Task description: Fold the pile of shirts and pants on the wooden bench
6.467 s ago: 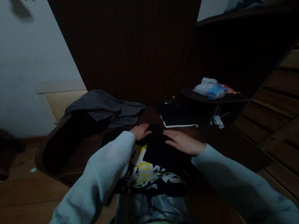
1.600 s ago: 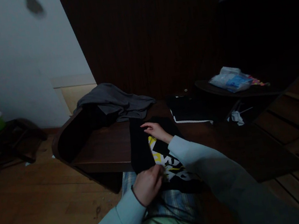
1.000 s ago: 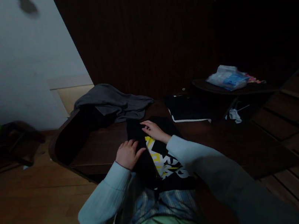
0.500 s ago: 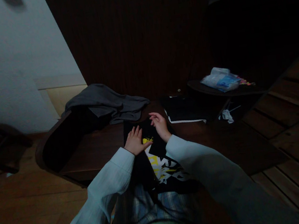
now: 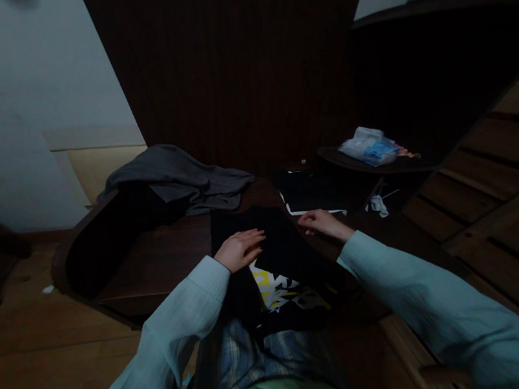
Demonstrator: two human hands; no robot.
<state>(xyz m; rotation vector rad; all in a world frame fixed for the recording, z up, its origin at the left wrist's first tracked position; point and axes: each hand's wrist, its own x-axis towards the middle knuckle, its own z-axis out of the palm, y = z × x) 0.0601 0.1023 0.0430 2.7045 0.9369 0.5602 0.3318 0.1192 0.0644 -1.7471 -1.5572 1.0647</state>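
A black T-shirt with a yellow and white print lies partly folded on a dark wooden surface in front of me. My left hand rests flat on its left part, fingers stretched out. My right hand is at the shirt's right edge, fingers curled down onto the cloth or the wood; in this dim light I cannot make out whether it pinches the cloth. Both arms wear pale long sleeves.
A grey garment is heaped at the back left. A folded black item with a white edge lies behind the shirt. A plastic bag sits on a round shelf at the right. Wooden floor lies on both sides.
My right hand has moved from the shirt's middle out to its right edge, and a black flap now covers more of the print. My left hand stays on the left part.
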